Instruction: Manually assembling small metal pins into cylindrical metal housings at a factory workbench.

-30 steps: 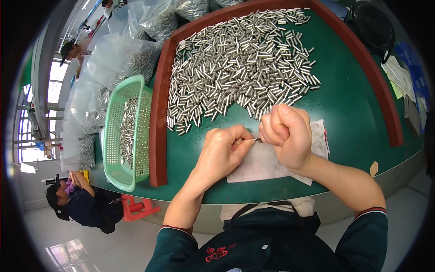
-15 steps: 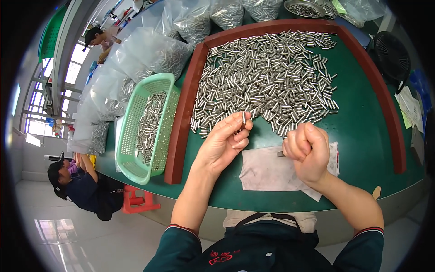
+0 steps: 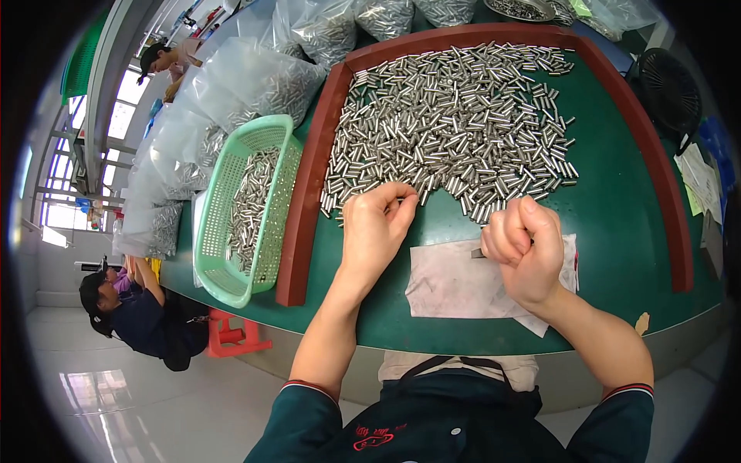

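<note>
Many short, shiny metal pins (image 3: 463,116) lie in a loose heap on the green tabletop. My left hand (image 3: 376,224) is at the near edge of this heap, back of the hand up. Its thumb and forefinger are pinched together by the pins; what they hold is hidden. To the right, my right hand (image 3: 529,247) is closed in a fist above a stained white cloth (image 3: 451,289). A small dark grey end of something (image 3: 477,253) sticks out on the fist's left side; the rest is covered by the fingers.
A brown-red raised frame (image 3: 312,185) borders the heap on three sides. Outside it at left stands a green plastic basket (image 3: 204,255) with more pins. Clear bags of pins (image 3: 262,81) line the far left. A black fan (image 3: 668,92) is at right; two people (image 3: 143,324) sit at left.
My left hand has turned from palm up to back up, and its fingertips are at the heap. The pin it showed upright is out of sight. The right fist stays nearly still.
</note>
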`<state>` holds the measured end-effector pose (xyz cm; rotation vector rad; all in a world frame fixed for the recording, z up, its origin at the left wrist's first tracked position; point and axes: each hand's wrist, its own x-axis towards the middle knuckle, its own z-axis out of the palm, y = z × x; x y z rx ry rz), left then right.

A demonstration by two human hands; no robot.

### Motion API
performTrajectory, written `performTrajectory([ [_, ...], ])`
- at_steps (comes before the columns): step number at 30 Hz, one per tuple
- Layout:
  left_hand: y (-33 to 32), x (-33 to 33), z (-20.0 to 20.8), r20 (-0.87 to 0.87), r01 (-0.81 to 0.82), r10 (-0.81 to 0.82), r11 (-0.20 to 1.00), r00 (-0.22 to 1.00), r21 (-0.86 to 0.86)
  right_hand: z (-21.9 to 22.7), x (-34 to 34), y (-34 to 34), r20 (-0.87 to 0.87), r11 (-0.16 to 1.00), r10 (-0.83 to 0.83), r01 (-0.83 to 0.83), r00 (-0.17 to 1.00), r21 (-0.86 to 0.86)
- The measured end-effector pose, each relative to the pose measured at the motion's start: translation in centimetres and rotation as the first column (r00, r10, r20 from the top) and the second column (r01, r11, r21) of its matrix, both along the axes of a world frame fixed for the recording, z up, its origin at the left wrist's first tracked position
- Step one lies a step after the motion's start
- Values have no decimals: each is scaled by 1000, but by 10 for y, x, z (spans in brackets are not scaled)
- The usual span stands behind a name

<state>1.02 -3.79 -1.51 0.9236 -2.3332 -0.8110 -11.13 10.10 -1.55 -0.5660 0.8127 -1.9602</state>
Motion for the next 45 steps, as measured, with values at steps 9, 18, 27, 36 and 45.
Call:
performTrajectory([
  [9, 0, 2, -5, 48, 171, -165, 964, 985, -202, -1, -1, 0, -7, 1000, 12, -12, 1000, 4],
  [18, -2, 4, -3, 152, 312, -275, 877, 949, -364, 0, -2, 0, -19, 1000, 19, -19, 1000, 3],
  [27, -1, 1, -2, 124, 278, -252, 917, 960, -287, 1, -2, 0, -10, 1000, 18, -18, 1000, 4],
  [36, 14, 0, 5, 150, 344, -337, 939, 930, -27, -1, -2, 1, 11, 1000, 1, -1, 1000, 8],
  [45, 41, -3, 6, 110, 465, -495, 858, 862, 219, 0, -5, 6, -16, 997, -24, 23, 1000, -74],
])
